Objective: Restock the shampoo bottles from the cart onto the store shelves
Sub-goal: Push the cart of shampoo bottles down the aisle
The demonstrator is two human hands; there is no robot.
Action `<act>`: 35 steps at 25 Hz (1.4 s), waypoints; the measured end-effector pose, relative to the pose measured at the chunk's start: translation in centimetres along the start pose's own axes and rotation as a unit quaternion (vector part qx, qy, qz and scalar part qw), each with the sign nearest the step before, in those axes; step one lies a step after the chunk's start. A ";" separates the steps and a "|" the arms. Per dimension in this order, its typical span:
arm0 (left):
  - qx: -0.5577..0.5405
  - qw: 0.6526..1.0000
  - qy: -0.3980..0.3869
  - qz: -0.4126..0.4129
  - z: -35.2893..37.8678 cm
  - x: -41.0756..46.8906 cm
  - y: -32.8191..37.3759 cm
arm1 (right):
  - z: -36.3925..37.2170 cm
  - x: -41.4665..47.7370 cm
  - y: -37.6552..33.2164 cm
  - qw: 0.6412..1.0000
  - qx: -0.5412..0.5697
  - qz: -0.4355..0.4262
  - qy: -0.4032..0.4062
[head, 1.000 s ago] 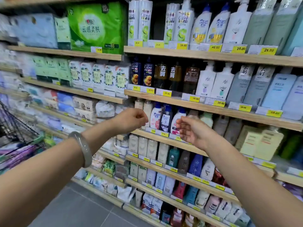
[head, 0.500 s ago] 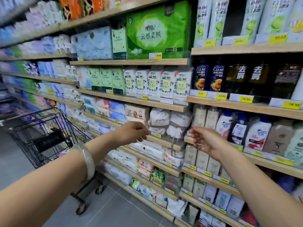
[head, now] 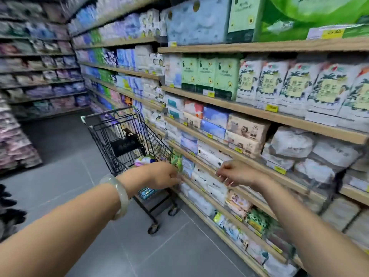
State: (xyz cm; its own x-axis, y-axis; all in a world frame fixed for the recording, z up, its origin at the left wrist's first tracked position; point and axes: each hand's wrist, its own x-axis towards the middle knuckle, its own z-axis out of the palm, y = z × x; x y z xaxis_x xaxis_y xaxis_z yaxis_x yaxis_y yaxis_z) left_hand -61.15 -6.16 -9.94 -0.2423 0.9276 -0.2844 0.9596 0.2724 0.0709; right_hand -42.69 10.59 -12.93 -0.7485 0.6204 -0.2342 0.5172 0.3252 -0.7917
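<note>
The view has swung left since a second ago; the shampoo section, then straight ahead, is now out of frame to the right, and the cart [head: 155,144] is in the centre, standing on the floor [head: 69,186] just beside the shelves [head: 249,112].

Both hands have dropped from shelf height to the near end of the cart. The left hand [head: 159,175], with a pale bracelet [head: 121,194] on its wrist, is in front of the cart's near corner; its fingers are loosely curled and nothing shows in its grip. The right hand [head: 237,172] is beside it, in front of the lower shelves; its fingers are relaxed and it is empty.

Location of the task item: no shampoo bottles can be made out on the shelves in view, which hold tissue packs [head: 245,134] and similar paper goods. The cart basket holds a pink and white item [head: 142,161] and a green item [head: 176,161] near the left fingertips; the blur prevents confirming either as a bottle.

Assessment: the placing step at the shelf appears finished, and the person is returning to the cart to pick up more stock. Stock remains in the basket, so the task is judged incomplete. The next grasp requires a reach over the wire rim into the basket, then a turn back to the right.
</note>
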 end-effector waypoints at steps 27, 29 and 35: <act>-0.711 0.570 0.234 -0.339 -4.9 18.4 -77.6 | 36.3 63.6 -33.1 0.886 0.425 0.184 -0.001; -0.695 0.585 0.237 -0.343 -6.3 19.9 -82.7 | 38.5 66.7 -35.3 0.875 0.445 0.192 -0.001; -0.687 0.624 0.178 -0.327 -7.9 27.9 -94.4 | 42.4 78.3 -39.3 0.882 0.422 0.205 0.044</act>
State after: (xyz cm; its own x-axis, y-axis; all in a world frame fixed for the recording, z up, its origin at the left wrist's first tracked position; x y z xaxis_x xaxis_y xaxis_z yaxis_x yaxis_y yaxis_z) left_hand -159.68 -3.93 -17.00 -0.7696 0.4339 -0.4685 -0.3301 0.3578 0.8735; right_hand -139.25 16.08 -24.08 -0.5163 0.6276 -0.5827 0.2154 -0.5633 -0.7977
